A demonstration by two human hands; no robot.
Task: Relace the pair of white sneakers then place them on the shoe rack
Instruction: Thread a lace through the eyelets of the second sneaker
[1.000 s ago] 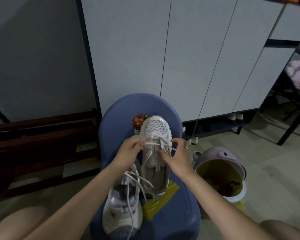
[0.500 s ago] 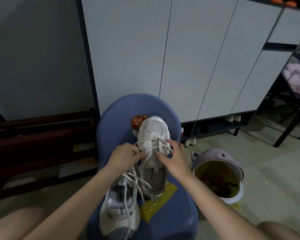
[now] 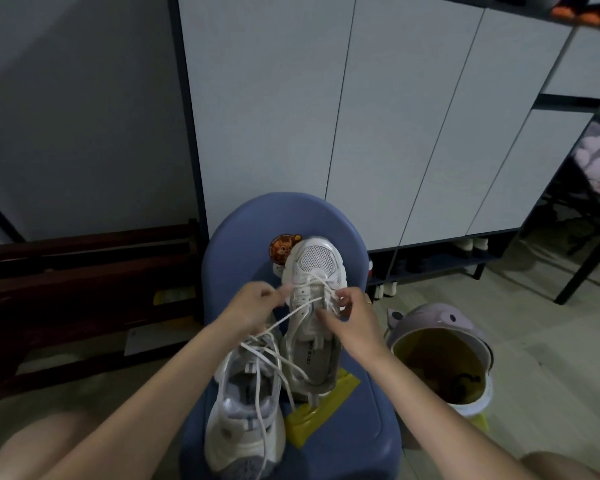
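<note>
Far sneaker (image 3: 314, 299) on blue chair (image 3: 347, 441), toe pointing far, against chair back. Near sneaker (image 3: 245, 424) at left, on seat edge, touching far one. Left hand (image 3: 253, 308) beside far sneaker's left side, fingers (image 3: 281, 292) pinched on lace (image 3: 291, 315). Right hand (image 3: 355, 317) at right side, fingers (image 3: 340, 299) curled on lace strands over eyelets. Loose lace ends draped across near sneaker. Yellow tape (image 3: 317, 412) on seat under sneakers. Lilac bin (image 3: 440, 355) on floor, right of chair. Shoe rack (image 3: 437, 261) far right, under cabinet.
</note>
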